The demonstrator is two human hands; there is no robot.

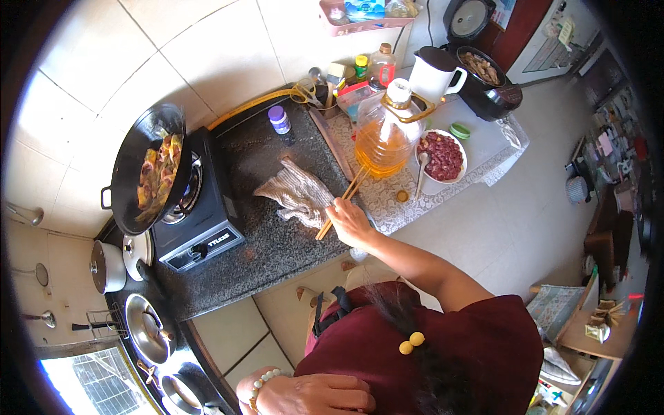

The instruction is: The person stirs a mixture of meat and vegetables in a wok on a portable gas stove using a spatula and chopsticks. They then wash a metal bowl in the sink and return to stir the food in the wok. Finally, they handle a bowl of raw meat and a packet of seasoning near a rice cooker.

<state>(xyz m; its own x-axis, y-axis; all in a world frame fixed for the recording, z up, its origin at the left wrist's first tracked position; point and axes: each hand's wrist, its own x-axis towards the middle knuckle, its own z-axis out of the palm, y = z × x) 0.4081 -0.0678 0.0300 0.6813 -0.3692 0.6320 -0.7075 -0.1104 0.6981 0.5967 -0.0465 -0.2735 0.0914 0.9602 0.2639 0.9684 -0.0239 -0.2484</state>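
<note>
My right hand grips a pair of wooden chopsticks, which slant across the counter's edge. Right beside that hand, a crumpled checked cloth lies on the black speckled countertop. My left hand, with a beaded bracelet at the wrist, rests against my maroon shirt; its fingers are together and their undersides are hidden. On a single-burner gas stove to the left sits a black wok, with browned meat pieces inside.
A big oil jug stands beyond the chopsticks. Beside it are a bowl of raw red meat with a metal spoon, a white kettle and an open rice cooker. A purple-capped bottle stands behind the cloth; pots line the left.
</note>
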